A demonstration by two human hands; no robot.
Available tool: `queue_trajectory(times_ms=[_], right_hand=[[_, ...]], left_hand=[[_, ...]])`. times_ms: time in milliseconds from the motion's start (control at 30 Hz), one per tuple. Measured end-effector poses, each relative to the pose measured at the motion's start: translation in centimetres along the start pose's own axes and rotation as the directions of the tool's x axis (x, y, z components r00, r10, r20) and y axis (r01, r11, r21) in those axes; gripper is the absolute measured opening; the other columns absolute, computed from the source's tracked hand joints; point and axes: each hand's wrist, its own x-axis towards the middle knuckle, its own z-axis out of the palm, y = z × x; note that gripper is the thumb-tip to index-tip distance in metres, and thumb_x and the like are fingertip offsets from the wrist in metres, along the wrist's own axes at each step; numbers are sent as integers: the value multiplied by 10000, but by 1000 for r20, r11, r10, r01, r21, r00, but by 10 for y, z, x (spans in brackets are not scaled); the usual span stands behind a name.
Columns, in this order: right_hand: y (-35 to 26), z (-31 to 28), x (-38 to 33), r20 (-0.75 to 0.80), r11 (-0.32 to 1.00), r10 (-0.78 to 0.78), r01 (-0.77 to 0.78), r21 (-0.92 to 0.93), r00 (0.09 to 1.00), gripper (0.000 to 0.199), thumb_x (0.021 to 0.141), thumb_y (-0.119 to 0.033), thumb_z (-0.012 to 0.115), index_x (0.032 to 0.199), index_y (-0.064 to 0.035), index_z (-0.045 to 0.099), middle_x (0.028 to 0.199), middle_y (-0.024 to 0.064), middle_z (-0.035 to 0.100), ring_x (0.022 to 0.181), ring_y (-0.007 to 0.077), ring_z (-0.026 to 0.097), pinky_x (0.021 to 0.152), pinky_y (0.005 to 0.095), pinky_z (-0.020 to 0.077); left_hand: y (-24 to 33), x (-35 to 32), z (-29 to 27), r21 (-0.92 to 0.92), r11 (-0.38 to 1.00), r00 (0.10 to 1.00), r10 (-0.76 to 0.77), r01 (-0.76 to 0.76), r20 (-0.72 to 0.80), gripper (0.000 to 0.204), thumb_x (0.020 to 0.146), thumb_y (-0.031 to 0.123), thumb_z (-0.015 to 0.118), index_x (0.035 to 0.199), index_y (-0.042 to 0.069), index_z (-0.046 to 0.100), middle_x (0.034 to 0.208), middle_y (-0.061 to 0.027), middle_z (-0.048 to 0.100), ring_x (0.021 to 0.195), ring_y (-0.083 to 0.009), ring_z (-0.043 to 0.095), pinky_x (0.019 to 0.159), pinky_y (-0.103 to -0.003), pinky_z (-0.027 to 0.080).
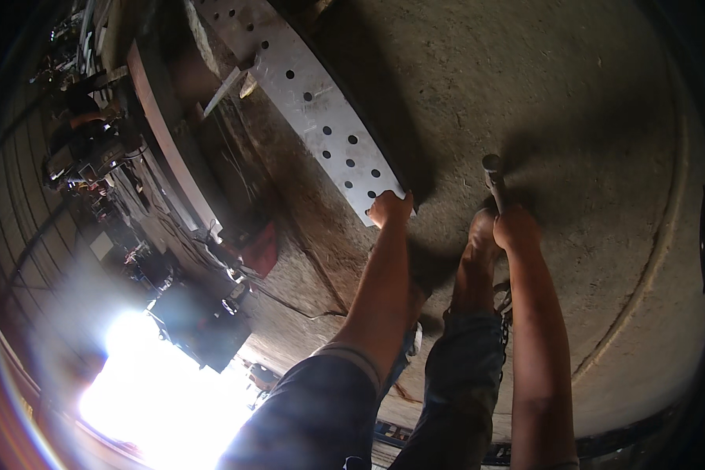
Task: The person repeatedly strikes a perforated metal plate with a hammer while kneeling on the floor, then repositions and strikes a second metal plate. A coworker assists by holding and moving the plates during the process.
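A long grey steel beam [321, 110] with rows of round holes runs from the top of the view down to the middle. My left hand [390, 208] grips its near end, with the fingers over the edge beside the last holes. To the right, my right hand [517, 229] is closed around the handle of a hammer [493, 174]. The hammer points away from me, its head apart from the beam and above the concrete floor. My right hand partly covers the handle. Just left of that hand is my boot [482, 235].
Another long steel piece [164, 133] lies to the left of the beam. Near it are a red object [260, 251] and a cable [305, 313] on the floor [587, 157]. A chain [504, 337] hangs by my leg. Glare from the lower left washes out a dark box's [207, 321] surroundings.
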Motion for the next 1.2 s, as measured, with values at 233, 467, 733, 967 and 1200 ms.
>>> queue_trajectory(times_ms=[233,467,733,967,1200], right_hand=[[-4,-1,0,3,997,23,-23,-68,1000,322,940,-206,537,1173,-36,678,1185,189,699,1119,345,679,913,460,558],[-11,11,8,-15,978,3,-6,-211,1000,320,958,-230,536,1164,-31,678,1179,188,701,1112,360,676,918,456,558],[-27,7,7,14,943,-9,13,-334,1000,381,1020,-360,524,1094,-3,633,824,196,723,663,313,728,664,444,584],[-46,5,-3,32,934,59,-44,-355,998,351,1002,-333,536,1121,-25,659,872,180,739,663,300,729,657,424,588],[-55,0,-13,61,918,73,-44,-393,995,401,1012,-373,526,1167,-20,634,977,197,725,810,341,718,767,453,573]], left_hand=[[-91,22,57,-150,978,989,-147,144,-14,691,912,657,519,1151,27,671,1079,-235,717,1016,-419,699,870,-527,559],[-136,56,77,-554,832,957,-149,-14,-249,648,850,480,685,1285,26,526,1287,-236,569,1206,-413,555,1020,-503,456],[-118,101,37,-667,738,927,-174,-100,-332,456,836,379,657,1138,39,641,1160,-184,650,1129,-380,610,955,-483,503],[-127,126,12,-555,823,960,-47,-119,-276,503,761,409,664,1036,-12,673,1063,-235,705,1029,-412,674,898,-504,539],[-138,134,1,-405,882,955,139,-240,-264,602,793,470,693,1152,-5,605,1110,-271,681,1071,-428,657,944,-496,531]])
